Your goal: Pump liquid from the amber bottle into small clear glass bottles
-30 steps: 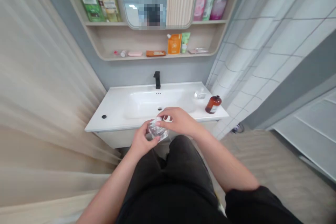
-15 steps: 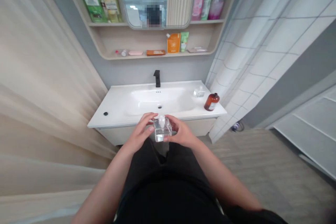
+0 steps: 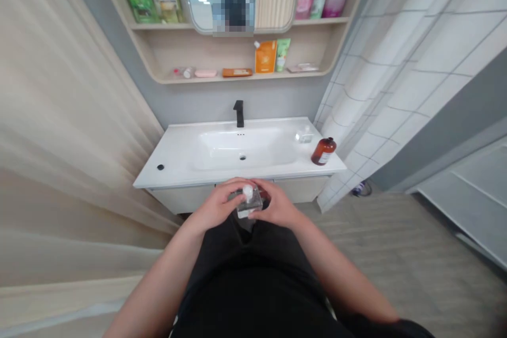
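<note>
In front of my body, over the near edge of the vanity, is a clear square bottle [image 3: 250, 205] with a white, rounded cap [image 3: 247, 192]. My right hand [image 3: 275, 203] grips the bottle's right side, its thumb along the lower front and its fingers behind. From the left, my left hand [image 3: 222, 203] closes around the upper part, thumb against the cap and fingers curled over the back. Those fingertips are partly hidden, so their exact contact cannot be seen.
Beyond my hands lies a white sink [image 3: 253, 150] with a black faucet [image 3: 239, 114]. A brown bottle [image 3: 324, 152] and a clear bottle [image 3: 304, 135] stand on the right of the counter, a black round piece [image 3: 160, 167] on the left. A shelf [image 3: 237, 79] holds toiletries.
My left hand has moved right and closed in on the bottle's top, its thumb now at the cap. The bottle has tilted slightly. The view has shifted a little.
</note>
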The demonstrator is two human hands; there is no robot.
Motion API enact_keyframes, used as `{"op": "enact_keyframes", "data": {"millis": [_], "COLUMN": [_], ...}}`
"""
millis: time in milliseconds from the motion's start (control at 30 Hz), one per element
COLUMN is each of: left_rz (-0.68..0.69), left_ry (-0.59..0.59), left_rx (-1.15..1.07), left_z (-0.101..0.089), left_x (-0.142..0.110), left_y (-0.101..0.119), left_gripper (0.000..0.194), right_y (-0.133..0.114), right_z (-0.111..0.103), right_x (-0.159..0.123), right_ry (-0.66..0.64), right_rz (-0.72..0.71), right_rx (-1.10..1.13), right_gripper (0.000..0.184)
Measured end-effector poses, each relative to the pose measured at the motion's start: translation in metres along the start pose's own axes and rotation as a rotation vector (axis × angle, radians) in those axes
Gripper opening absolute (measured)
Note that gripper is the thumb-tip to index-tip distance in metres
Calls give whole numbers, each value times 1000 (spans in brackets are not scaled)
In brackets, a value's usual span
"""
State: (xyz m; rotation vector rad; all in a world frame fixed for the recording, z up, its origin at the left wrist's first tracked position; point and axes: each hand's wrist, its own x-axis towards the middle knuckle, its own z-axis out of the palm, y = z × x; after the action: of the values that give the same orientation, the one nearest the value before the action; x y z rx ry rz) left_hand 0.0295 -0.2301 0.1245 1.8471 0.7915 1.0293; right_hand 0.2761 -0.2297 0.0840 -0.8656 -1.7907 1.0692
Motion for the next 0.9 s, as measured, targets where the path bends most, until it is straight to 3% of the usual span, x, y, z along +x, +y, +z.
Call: {"op": "enact_keyframes", "data": {"millis": [133, 200, 367, 500, 600, 800, 900], "left_rz": [-132, -159, -32, -81, -72, 22, -22], "left_ry": [277, 338, 194, 271, 274, 198, 257], "left_rx": [-51, -40, -86, 26, 126, 140, 208], "left_z": [22, 27, 17, 13, 15, 6, 6], "left_x": [0, -1, -5, -2, -2, -9, -5], "left_y": [-18, -25, -26, -22, -17, -11, -9], "left_gripper": [39, 48, 69, 76, 68, 24, 27], "right_y": [-4, -4, 3, 2, 3, 8, 7], "right_z": [6, 10, 12, 12, 15, 15, 15], "right_x": [3, 4, 4, 4, 3, 0, -1], "right_ry": [-5, -7, 14, 2, 2, 45, 30], "right_rz": [-30, -38, -2, -24, -38, -7, -12], "right_rx": [-67, -85, -32, -39, -34, -56, -65], "right_gripper": [92, 91, 96, 92, 91, 93, 91]}}
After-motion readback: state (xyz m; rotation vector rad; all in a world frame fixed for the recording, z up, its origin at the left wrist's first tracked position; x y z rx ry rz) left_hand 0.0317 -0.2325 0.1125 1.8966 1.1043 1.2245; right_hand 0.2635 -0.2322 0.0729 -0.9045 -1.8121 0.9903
